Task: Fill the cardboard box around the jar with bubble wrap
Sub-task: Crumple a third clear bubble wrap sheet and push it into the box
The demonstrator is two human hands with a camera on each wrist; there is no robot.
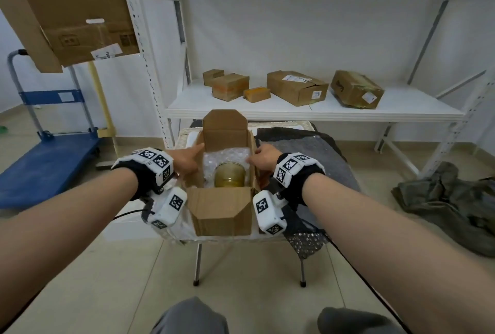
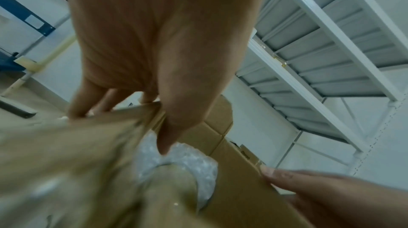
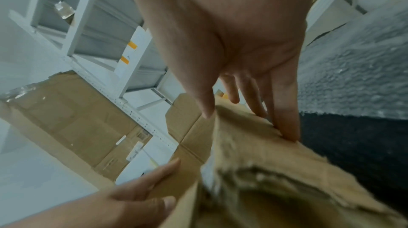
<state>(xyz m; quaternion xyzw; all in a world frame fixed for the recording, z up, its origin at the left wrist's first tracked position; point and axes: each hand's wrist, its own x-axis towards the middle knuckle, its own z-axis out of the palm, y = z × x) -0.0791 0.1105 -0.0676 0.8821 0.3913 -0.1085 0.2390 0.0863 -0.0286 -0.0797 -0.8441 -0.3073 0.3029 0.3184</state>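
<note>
Both hands were at the cardboard box (image 1: 222,207): left hand (image 1: 187,161) pinched its left wall, thumb inside on the bubble wrap (image 1: 225,157); right hand (image 1: 263,158) gripped the right wall. Jar (image 1: 229,179) sat between my hands, wrap only beyond it. I judged filling part done; next move calls for more wrap.

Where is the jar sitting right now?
In the head view the jar stands inside the open cardboard box, toward its near end between the two hands, with bubble wrap packed behind it on the far side.
</note>
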